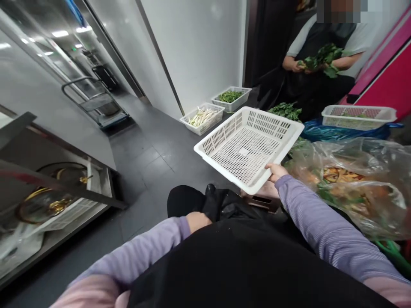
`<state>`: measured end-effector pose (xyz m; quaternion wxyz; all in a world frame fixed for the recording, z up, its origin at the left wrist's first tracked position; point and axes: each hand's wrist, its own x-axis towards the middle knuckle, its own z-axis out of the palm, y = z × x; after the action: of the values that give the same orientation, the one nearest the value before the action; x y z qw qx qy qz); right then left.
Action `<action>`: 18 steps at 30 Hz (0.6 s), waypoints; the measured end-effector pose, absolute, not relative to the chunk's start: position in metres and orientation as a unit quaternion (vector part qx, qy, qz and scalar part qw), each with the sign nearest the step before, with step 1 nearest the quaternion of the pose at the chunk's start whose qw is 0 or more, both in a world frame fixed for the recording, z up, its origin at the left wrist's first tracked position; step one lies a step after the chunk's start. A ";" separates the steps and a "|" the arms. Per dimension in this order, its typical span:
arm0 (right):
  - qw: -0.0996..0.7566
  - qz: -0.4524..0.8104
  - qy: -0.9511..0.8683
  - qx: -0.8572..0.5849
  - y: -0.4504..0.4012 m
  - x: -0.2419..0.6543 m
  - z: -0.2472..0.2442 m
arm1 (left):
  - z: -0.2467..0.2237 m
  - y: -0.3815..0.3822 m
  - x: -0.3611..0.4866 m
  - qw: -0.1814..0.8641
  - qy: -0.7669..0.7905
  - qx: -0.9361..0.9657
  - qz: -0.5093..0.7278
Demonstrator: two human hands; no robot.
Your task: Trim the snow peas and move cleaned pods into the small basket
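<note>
My right hand (277,171) grips the near right rim of a white plastic basket (221,159). The basket is tilted, and its slotted walls and perforated bottom show with only a small pale patch on the bottom. Below it is a brownish stool or crate (265,197), partly hidden. My left hand (198,221) rests at the edge of the black apron (237,261), by my lap. Its fingers are hidden behind the dark cloth.
Two baskets, of white stalks (204,115) and greens (230,96), stand by the wall. At right lie a clear bag of food scraps (353,188) and a white basket (359,117) on blue plastic. A person holds leafy greens (324,57). Left are a cart (99,105) and shelf (73,218).
</note>
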<state>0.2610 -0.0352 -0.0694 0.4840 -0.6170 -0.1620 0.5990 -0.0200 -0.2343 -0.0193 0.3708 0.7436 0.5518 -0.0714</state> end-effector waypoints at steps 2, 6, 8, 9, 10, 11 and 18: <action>0.458 0.603 -0.169 -0.631 -0.025 0.244 -0.065 | -0.038 -0.199 -0.002 0.423 0.557 0.715 0.019; 0.415 0.595 -0.220 -0.652 0.005 0.202 -0.065 | -0.046 -0.110 0.002 0.626 0.629 0.402 0.225; 0.390 0.587 -0.259 -0.661 0.023 0.178 -0.074 | -0.054 -0.071 -0.006 0.671 0.637 0.207 0.316; 0.375 0.582 -0.282 -0.664 0.032 0.167 -0.080 | -0.061 -0.054 -0.012 0.670 0.640 0.138 0.349; 0.360 0.579 -0.306 -0.665 0.042 0.159 -0.088 | -0.070 -0.038 -0.017 0.660 0.647 0.091 0.371; 0.342 0.576 -0.332 -0.665 0.052 0.153 -0.095 | -0.080 -0.023 -0.022 0.645 0.656 0.066 0.385; 0.210 0.469 -0.509 -0.691 0.117 0.226 -0.158 | -0.173 0.049 -0.045 0.625 0.718 0.063 0.300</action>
<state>0.2256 0.1167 -0.1576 0.2101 -0.6906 -0.5086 0.4693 -0.0445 0.0494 -0.1727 0.6254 0.0630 0.7177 0.2997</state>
